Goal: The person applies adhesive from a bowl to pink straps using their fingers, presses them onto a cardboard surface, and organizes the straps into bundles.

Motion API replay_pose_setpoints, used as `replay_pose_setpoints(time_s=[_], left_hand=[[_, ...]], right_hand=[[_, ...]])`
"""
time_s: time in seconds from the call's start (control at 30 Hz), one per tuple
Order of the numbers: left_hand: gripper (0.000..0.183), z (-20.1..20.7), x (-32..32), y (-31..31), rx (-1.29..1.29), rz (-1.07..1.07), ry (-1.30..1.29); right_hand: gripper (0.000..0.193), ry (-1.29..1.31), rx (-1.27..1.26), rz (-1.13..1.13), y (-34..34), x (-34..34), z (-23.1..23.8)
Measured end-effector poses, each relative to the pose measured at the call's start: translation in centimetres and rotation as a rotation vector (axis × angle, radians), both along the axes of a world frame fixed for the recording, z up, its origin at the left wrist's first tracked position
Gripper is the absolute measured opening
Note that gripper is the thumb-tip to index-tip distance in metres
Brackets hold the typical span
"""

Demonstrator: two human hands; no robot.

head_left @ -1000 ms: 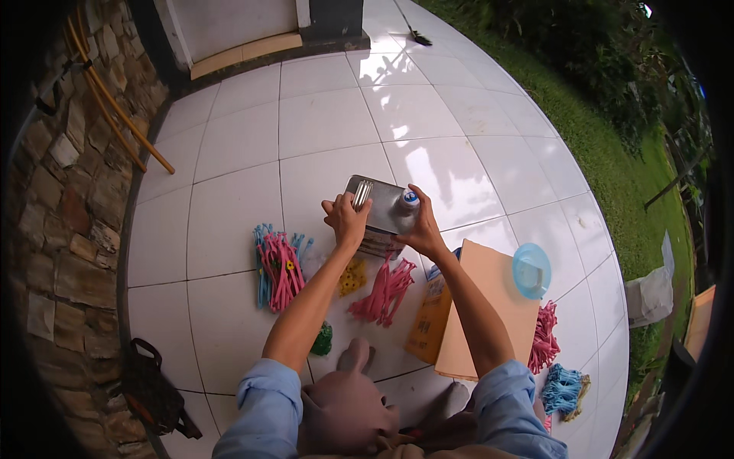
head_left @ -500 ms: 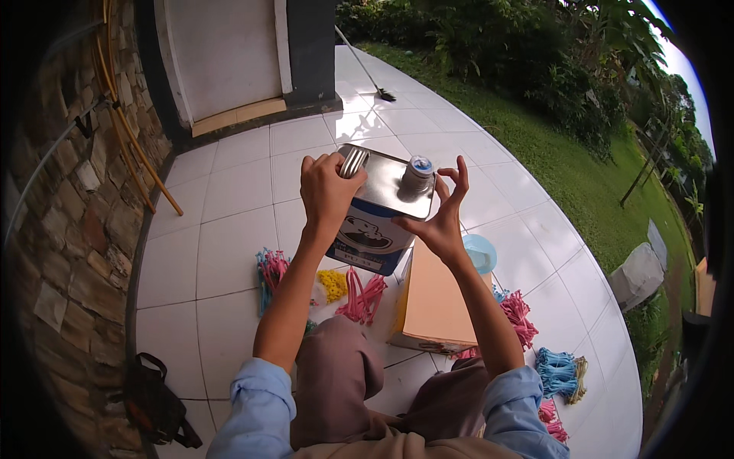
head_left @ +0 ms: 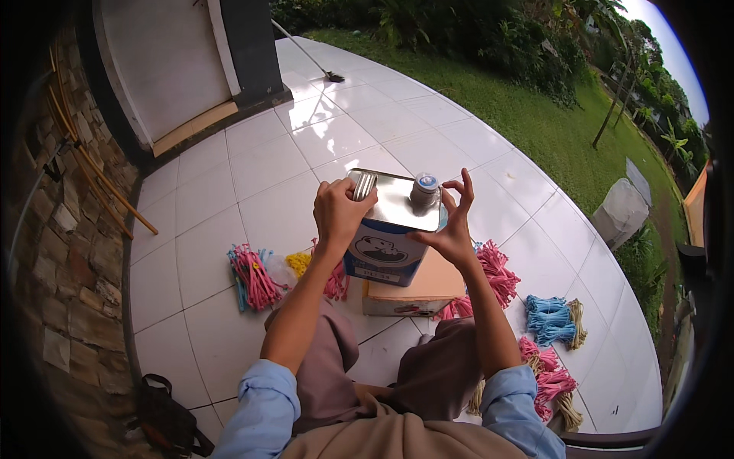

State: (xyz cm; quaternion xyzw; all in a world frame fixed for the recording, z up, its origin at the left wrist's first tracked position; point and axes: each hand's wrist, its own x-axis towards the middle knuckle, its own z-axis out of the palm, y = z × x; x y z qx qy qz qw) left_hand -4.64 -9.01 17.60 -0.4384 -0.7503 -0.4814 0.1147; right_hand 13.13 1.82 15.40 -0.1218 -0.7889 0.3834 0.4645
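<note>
My left hand (head_left: 342,210) is closed around the ridged handle (head_left: 365,186) on top of a rectangular metal can (head_left: 384,246). The can has a blue and white printed side and a shiny silver top. A short grey spout with a blue-and-white cap (head_left: 425,189) stands at the right of that top. Beside the can's right corner my right hand (head_left: 453,233) is open, thumb and fingers spread; whether its thumb touches the can I cannot tell. Behind the can's lower edge, a tan cardboard box (head_left: 436,281) shows on the tiled floor, partly covered by the can.
Pink bundles of cord (head_left: 254,277) and yellow pieces (head_left: 298,265) lie left of the box. To the right are more pink bundles (head_left: 498,277) and blue bundles (head_left: 552,319). A black bag (head_left: 170,417) rests by the stone wall (head_left: 69,306). A broom (head_left: 333,76) lies farther off.
The can has come nearer and now overlaps the box in view. Both hands moved along with it, keeping their poses. My head view has turned to the right.
</note>
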Motion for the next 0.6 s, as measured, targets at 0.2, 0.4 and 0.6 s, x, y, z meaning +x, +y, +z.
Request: replay_pose_setpoints(time_s=[0.2, 0.4, 0.6], left_hand=[[0.032, -0.7, 0.3, -0.1, -0.011, 0.065, 0.035], [0.033, -0.7, 0.5, -0.3, 0.018, 0.060, 0.022], [0.035, -0.7, 0.3, -0.1, -0.002, 0.037, 0.043]], right_hand=[[0.119, -0.085, 0.171, -0.055, 0.4, 1.2, 0.2], [0.038, -0.206, -0.087, -0.463, 3.6, 8.6, -3.4], [0.042, -0.752, 0.546, -0.847, -1.3, 15.0, -19.7]])
